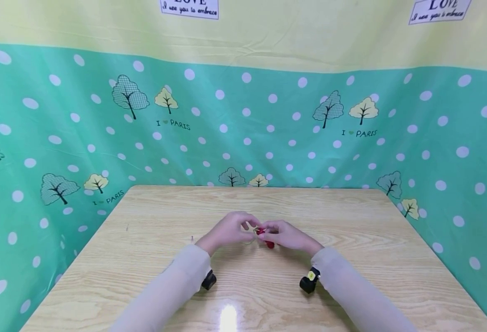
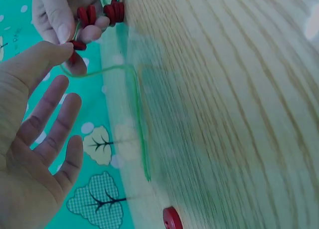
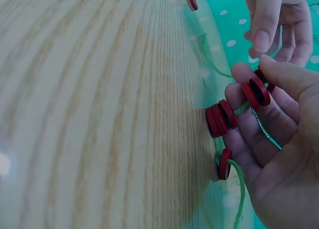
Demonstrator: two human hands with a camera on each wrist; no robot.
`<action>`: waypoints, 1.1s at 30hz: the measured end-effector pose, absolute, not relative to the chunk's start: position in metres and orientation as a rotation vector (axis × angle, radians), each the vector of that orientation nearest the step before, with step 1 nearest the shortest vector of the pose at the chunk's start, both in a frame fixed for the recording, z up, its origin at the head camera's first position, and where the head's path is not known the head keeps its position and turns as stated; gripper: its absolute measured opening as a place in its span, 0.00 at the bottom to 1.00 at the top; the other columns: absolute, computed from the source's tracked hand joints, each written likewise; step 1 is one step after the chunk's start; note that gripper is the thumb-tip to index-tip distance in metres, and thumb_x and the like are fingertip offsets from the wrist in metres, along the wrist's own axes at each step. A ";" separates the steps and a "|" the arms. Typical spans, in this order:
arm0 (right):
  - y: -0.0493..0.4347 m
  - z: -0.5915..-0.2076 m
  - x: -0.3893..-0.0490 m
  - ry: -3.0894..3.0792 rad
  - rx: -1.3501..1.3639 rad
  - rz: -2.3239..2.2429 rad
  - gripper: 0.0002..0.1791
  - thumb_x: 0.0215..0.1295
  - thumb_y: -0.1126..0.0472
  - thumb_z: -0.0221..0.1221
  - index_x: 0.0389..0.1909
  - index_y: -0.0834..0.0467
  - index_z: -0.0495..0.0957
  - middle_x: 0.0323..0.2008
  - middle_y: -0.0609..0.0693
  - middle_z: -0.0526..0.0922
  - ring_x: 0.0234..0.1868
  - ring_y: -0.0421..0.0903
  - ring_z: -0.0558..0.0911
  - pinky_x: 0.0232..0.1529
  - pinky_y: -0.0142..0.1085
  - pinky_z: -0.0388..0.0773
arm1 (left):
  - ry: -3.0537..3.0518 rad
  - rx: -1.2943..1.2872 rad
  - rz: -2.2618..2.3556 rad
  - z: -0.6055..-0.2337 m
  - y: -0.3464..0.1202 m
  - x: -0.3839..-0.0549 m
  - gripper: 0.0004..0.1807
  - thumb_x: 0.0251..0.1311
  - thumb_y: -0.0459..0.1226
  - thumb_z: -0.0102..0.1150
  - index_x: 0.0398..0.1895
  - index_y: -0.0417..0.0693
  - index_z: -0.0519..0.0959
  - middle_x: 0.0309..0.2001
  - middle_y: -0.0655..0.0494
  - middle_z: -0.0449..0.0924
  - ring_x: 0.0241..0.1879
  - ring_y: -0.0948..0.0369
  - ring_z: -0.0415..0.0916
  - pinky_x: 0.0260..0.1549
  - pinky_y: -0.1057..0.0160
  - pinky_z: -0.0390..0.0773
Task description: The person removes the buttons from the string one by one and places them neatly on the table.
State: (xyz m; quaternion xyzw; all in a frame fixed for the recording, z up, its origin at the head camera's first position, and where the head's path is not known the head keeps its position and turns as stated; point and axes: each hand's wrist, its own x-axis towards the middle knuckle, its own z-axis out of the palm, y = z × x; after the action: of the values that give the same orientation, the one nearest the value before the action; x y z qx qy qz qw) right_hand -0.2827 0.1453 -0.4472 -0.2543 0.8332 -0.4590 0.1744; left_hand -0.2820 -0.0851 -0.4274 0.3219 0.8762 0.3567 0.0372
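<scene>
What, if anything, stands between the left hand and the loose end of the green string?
Nothing visible: the left wrist view shows no object between the left hand and the green string's loose end. The loose red disc lies off to one side.

half-hidden red buttons (image 3: 255, 93) and a green cord (image 3: 242, 189) that ran out of sight

in the head view, the right hand (image 1: 285, 234) covered part of the buttons, which were too small to count, and the cord was a faint thread beside the left hand (image 1: 228, 230). in the left wrist view, the thumb hid the left index finger, so what that finger touched could not be told; a lone button (image 2: 172, 218) was cut by the bottom edge. in the right wrist view, the right thumb hid part of one button, and the cord left by the bottom edge. the sleeves (image 1: 164, 290) ran off below in the head view.
</scene>
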 end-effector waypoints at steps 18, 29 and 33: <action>0.145 -0.447 -0.284 2.329 -0.775 -1.269 0.19 0.73 0.50 0.59 0.58 0.56 0.80 0.39 0.52 0.86 0.36 0.44 0.75 0.37 0.36 0.67 | 2.737 1.031 1.017 -0.429 -0.079 -0.284 0.13 0.57 0.39 0.74 0.46 0.56 0.87 0.44 0.69 0.84 0.44 0.62 0.80 0.45 0.64 0.79; 0.145 -0.448 -0.284 2.349 -0.735 -1.300 0.15 0.71 0.51 0.62 0.52 0.55 0.82 0.39 0.50 0.85 0.37 0.43 0.78 0.37 0.36 0.70 | 2.757 0.943 1.001 -0.423 -0.082 -0.280 0.13 0.56 0.43 0.74 0.45 0.59 0.87 0.43 0.74 0.83 0.44 0.65 0.78 0.47 0.63 0.78; 0.146 -0.449 -0.283 2.369 -0.728 -1.290 0.12 0.71 0.54 0.62 0.51 0.54 0.82 0.36 0.49 0.83 0.36 0.44 0.76 0.35 0.36 0.69 | 2.752 0.922 1.021 -0.421 -0.086 -0.279 0.11 0.57 0.41 0.73 0.44 0.59 0.86 0.41 0.74 0.83 0.45 0.64 0.79 0.47 0.62 0.78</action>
State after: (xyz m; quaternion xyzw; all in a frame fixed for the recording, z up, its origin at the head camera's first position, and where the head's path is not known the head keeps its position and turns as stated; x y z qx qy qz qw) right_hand -0.2833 0.1460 -0.4491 -0.2567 0.8351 -0.4548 0.1729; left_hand -0.2795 -0.0861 -0.4211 0.2996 0.8940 0.3315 0.0324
